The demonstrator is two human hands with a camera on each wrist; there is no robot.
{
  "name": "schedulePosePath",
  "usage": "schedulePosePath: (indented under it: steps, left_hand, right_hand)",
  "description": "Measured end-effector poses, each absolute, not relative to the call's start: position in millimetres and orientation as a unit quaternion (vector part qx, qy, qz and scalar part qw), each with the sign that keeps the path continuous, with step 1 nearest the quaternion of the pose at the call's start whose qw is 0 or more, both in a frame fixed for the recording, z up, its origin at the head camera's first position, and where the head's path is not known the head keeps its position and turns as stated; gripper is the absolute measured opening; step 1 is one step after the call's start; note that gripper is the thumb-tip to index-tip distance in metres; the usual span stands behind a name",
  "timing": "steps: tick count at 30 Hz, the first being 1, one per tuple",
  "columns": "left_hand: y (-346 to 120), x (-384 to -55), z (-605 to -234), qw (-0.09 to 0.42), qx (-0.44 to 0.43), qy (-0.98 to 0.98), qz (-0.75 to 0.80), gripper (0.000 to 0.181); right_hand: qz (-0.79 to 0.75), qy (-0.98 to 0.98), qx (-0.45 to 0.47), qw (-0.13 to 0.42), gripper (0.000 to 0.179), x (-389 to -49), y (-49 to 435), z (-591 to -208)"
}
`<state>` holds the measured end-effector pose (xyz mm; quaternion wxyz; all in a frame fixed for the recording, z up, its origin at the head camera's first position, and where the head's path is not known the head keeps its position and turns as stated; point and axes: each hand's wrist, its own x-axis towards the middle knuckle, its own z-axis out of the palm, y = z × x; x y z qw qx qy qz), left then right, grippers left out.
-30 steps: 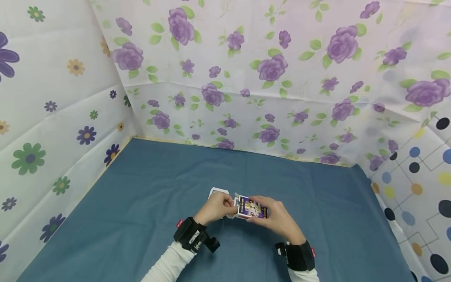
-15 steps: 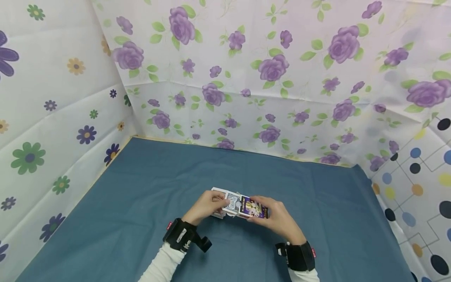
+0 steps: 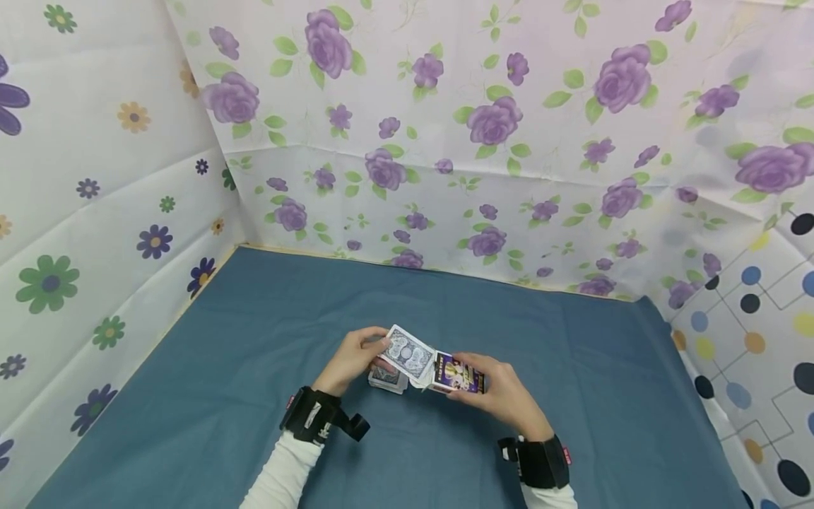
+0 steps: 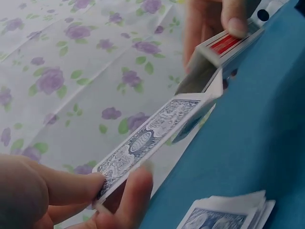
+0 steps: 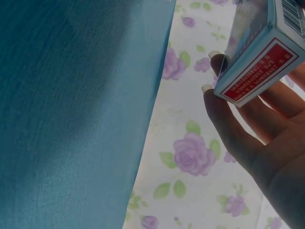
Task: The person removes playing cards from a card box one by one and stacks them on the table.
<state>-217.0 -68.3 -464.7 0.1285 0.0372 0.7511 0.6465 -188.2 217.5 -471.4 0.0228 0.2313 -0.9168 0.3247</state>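
My left hand (image 3: 348, 359) pinches a thin bunch of playing cards (image 3: 409, 352) with blue-and-white patterned backs, thumb on top and fingers below. The bunch slants toward the open end of a purple card box (image 3: 459, 375); in the left wrist view its far end lies at the box flap. My right hand (image 3: 502, 392) grips that box by its edges. From the right wrist, the box (image 5: 262, 71) shows a red label on its side and a barcode. A loose pile of playing cards (image 3: 388, 380) lies on the table beneath my left hand, partly hidden.
A blue cloth (image 3: 305, 304) covers the table. Behind it hangs a white sheet with purple roses (image 3: 381, 170), with patterned sheets at both sides. Black camera straps are on both wrists.
My left hand has moved left and slightly up, drawing cards out of the box and tilting them. More of the pile below now shows. My right hand and the box stay nearly still.
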Motion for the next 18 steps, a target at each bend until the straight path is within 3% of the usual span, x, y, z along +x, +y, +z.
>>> schedulePosePath:
  steps: [11,18]
  left_hand:
    - [-82.8,-229.3,-471.3,0.117,0.011,0.767,0.631,0.04]
    - [-87.2,-235.0,-478.4,0.101,-0.067,0.742,0.659,0.044]
  right_hand:
    - [0.333,-0.914,0.231,0.022,0.062,-188.9,218.5,-470.8]
    - [0.342,-0.911,0.232,0.016,0.061,-187.6,218.4,-472.4]
